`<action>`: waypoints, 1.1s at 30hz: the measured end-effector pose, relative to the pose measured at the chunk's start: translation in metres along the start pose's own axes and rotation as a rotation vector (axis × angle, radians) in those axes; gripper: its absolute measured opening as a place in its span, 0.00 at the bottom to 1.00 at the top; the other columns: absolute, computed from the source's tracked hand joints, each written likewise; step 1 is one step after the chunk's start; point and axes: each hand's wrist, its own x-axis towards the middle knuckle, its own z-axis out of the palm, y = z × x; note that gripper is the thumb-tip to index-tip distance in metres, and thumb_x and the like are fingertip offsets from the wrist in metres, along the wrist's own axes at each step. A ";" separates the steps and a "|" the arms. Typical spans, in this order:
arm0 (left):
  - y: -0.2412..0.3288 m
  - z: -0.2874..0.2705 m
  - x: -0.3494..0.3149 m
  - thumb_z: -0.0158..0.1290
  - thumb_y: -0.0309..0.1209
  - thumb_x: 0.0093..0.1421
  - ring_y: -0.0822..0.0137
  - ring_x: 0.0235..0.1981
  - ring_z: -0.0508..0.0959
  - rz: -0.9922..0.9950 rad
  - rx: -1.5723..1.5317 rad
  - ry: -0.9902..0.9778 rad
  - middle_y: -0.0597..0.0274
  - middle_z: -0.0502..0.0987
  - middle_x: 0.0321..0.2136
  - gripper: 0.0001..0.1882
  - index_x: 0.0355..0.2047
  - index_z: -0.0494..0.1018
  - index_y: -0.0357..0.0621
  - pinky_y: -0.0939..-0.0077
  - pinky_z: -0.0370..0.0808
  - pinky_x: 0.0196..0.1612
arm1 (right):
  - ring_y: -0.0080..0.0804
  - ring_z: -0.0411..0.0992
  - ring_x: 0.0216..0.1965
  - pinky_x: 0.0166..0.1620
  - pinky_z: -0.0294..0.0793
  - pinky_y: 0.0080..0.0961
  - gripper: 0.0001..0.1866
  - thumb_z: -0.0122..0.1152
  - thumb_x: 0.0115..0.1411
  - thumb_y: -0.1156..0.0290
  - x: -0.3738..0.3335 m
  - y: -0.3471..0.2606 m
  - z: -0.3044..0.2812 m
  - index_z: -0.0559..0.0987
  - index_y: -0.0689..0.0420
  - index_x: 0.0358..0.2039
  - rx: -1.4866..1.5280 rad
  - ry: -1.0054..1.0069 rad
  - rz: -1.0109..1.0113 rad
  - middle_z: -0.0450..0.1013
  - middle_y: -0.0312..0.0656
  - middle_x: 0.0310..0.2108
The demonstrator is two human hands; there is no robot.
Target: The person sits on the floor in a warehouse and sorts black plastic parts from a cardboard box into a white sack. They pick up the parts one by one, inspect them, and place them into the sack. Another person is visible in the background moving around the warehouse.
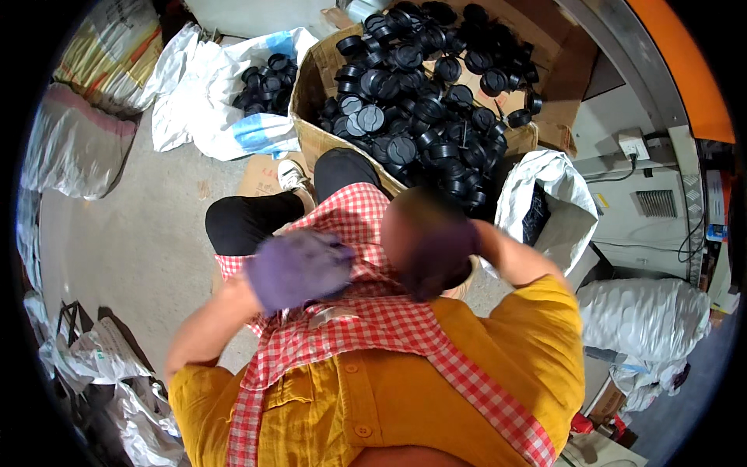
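The black caps (401, 150) lay heaped in a cardboard box (310, 134) at one o'clock, just beyond the seated person's knees. Most were round and flat, piled at all angles.

The left hand (299, 270), in a purple glove, was at eight o'clock, over the lap of a red-and-white checked apron (331, 327). The right hand (436, 247), also in a dark purple glove, was between three and four o'clock, nearer the box. Both were smeared by motion, so whether the fingers were wide, narrow or gripping something could not be told. A brownish blurred patch at the right hand could not be made out either.

Between ten and eleven o'clock, a white sack (194, 101) lay with its mouth open on more black caps (267, 84). Between two and three o'clock, just beside the box, stood another open white bag (574, 208) with something dark inside. A shoe (292, 176) showed at ten o'clock, and a full grey sack (78, 148) sat on the floor (156, 233) between nine and ten.
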 end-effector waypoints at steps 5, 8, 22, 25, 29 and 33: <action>-0.023 -0.036 -0.023 0.47 0.26 0.52 0.65 0.44 0.75 -0.802 -1.257 0.476 0.53 0.75 0.43 0.19 0.45 0.68 0.35 0.75 0.71 0.48 | 0.22 0.70 0.31 0.35 0.70 0.21 0.09 0.56 0.59 0.65 -0.024 0.035 -0.010 0.74 0.58 0.30 0.309 0.616 -0.408 0.73 0.37 0.31; -0.008 0.023 0.027 0.48 0.37 0.54 0.66 0.39 0.73 -0.719 -1.868 0.512 0.57 0.73 0.38 0.29 0.54 0.60 0.35 0.76 0.69 0.47 | 0.24 0.70 0.30 0.36 0.69 0.19 0.09 0.54 0.59 0.67 0.033 -0.030 -0.012 0.71 0.58 0.27 0.740 0.965 -0.837 0.72 0.38 0.29; -0.016 0.004 0.054 0.56 0.20 0.38 0.55 0.30 0.73 -0.520 -0.103 0.633 0.53 0.71 0.28 0.26 0.42 0.73 0.50 0.67 0.71 0.33 | 0.47 0.70 0.38 0.44 0.69 0.38 0.11 0.51 0.52 0.73 0.007 0.136 -0.092 0.77 0.57 0.37 -0.515 2.360 0.070 0.74 0.46 0.35; -0.104 -0.019 0.044 0.56 0.23 0.42 0.49 0.39 0.73 -0.573 0.108 0.806 0.49 0.72 0.40 0.26 0.45 0.71 0.49 0.62 0.71 0.42 | 0.48 0.69 0.42 0.48 0.67 0.37 0.17 0.54 0.53 0.69 -0.022 0.149 -0.115 0.74 0.57 0.44 -0.504 2.364 0.339 0.72 0.49 0.40; -0.174 0.010 0.031 0.62 0.41 0.44 0.44 0.62 0.51 -0.878 0.074 0.671 0.41 0.54 0.59 0.44 0.60 0.55 0.49 0.58 0.53 0.62 | 0.49 0.68 0.49 0.52 0.65 0.35 0.24 0.56 0.53 0.69 -0.042 0.198 -0.134 0.68 0.55 0.52 -0.046 1.768 0.739 0.71 0.53 0.46; -0.124 0.050 0.030 0.59 0.41 0.50 0.53 0.60 0.60 -0.833 -0.399 0.323 0.50 0.62 0.57 0.33 0.55 0.63 0.46 0.65 0.58 0.61 | 0.52 0.70 0.44 0.47 0.68 0.39 0.17 0.55 0.54 0.62 -0.033 0.258 -0.113 0.72 0.54 0.44 -0.202 1.500 0.506 0.73 0.54 0.40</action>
